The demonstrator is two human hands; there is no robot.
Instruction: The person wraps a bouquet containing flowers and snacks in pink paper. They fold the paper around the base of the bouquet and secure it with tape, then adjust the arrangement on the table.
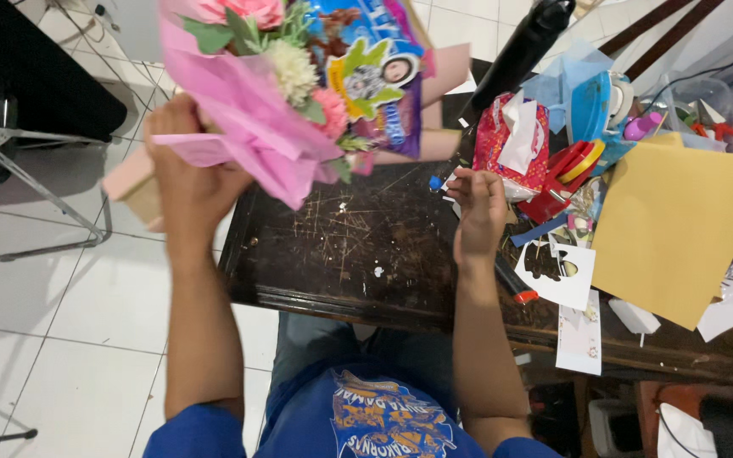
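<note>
I see my left hand (pixel 187 174) gripping the pink-wrapped bouquet (pixel 286 89) above the scratched table's (pixel 358 254) left edge. My right hand (pixel 478 208) is curled narrow, pinching a small scrap. A red patterned packet (pixel 502 136) and yellow paper sheet (pixel 672 225) crowd the right side.

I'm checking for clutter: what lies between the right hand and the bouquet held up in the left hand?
Nothing visible does. The left hand holds the pink-wrapped bouquet over the table's left end; the right hand hovers over the dark scratched table, with bare tabletop between. The craft clutter lies to its right.
</note>
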